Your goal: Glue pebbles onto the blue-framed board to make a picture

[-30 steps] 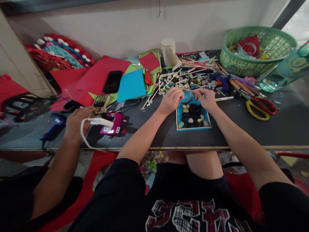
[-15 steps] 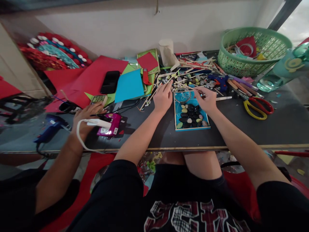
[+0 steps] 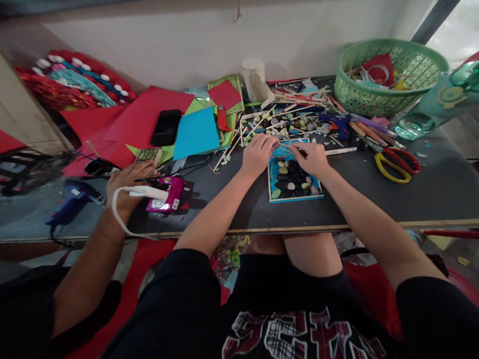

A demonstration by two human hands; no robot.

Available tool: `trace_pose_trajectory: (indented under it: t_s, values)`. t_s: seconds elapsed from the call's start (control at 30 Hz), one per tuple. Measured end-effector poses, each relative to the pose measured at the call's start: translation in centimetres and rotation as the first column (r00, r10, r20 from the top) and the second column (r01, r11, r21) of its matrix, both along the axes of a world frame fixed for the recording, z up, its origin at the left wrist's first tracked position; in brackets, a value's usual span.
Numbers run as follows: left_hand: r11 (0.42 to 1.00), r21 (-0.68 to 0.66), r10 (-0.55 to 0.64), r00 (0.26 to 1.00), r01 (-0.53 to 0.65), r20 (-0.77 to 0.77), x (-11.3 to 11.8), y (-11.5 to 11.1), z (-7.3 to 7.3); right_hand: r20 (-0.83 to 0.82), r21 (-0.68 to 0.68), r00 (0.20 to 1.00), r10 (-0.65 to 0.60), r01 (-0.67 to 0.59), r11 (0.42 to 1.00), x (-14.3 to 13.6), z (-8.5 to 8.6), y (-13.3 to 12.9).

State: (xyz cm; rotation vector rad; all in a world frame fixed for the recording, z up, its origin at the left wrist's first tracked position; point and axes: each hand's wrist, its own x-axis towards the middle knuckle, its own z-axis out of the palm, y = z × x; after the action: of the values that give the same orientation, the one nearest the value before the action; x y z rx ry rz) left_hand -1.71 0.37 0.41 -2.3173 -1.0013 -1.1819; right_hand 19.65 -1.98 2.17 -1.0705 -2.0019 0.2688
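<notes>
A blue panel [image 3: 274, 169] with thin wooden edging lies flat on the dark table and bears black and pale pebbles [image 3: 297, 174]. Above its far end is a thin ring of cord or twine [image 3: 281, 148]. My left hand [image 3: 259, 153] has its fingers closed on the ring's left side. My right hand [image 3: 310, 156] pinches at the ring's right side. Loose pebbles [image 3: 299, 121] and thin wooden sticks [image 3: 295, 99] lie beyond both hands.
Another person's hand [image 3: 130, 179] rests at the left by a purple power socket [image 3: 170, 197] and a blue glue gun [image 3: 75, 199]. Scissors [image 3: 396, 164], a green basket [image 3: 389, 75] and a bottle [image 3: 430, 107] are at the right. A phone [image 3: 165, 127] lies on red paper [image 3: 129, 129].
My left hand has moved from beside the panel onto the ring, and its fingers have closed. My right hand has shifted slightly left. The view has shifted a little.
</notes>
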Motion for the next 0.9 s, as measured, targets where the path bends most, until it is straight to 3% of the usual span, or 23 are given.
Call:
trace_pose_trajectory:
  t_s: [0.27,0.5,0.7,0.9]
  values:
    - [0.999,0.001,-0.048,0.995,0.048,-0.087,0.14,0.35,-0.06,0.093,0.036,0.996,-0.018,0.015,0.999,0.30,-0.38,0.16]
    - [0.999,-0.027,-0.038,0.997,0.036,-0.072,0.03,0.27,0.04,0.106,0.040,0.994,-0.022,0.018,0.999,0.46,-0.25,0.24]
    - [0.996,-0.076,-0.043,0.996,0.036,-0.079,0.16,0.41,-0.44,0.070,0.059,0.997,-0.011,0.007,0.998,0.28,-0.19,0.08]
    - [1.000,-0.024,-0.019,0.995,0.016,-0.101,0.39,0.78,-0.87,0.025,0.020,0.999,0.034,-0.034,0.999,0.09,0.39,-0.26]
